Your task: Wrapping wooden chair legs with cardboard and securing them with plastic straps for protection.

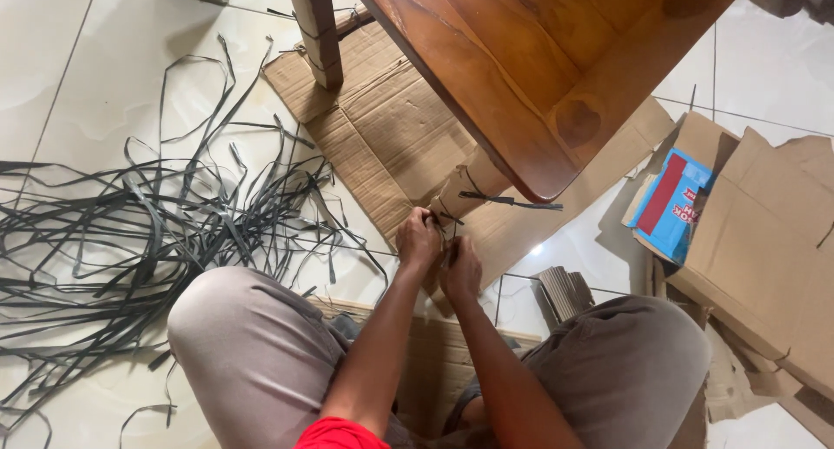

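Directly ahead of both hands stands the wooden table leg [465, 188], wrapped in brown cardboard, w/ a dark strap [508, 201] tied round it and its loose end sticking out to the right. Left hand [419, 239] is closed, fingers pinching the strap at the leg. Right hand [461, 268] sits just beside it, touching, fingers curled on the same strap lower down; exact grip can't be told, as the knuckles hide it.

Above the hands, the brown table top [556, 75] overhangs and blocks the view of the upper leg. A second table leg [317, 32] stands farther off, up and to the left, on a flattened cardboard sheet [391, 128].

Well left of the left hand: a loose tangle of dark straps [148, 232] spread over the white tile floor [78, 75].

Right of the right hand, well apart: an open brown carton [764, 241], flaps raised. Against its near-left side leans a flat blue box w/ a red band [673, 204], tilted. Betw. carton and right knee lies a small stack of corrugated strips [563, 291].
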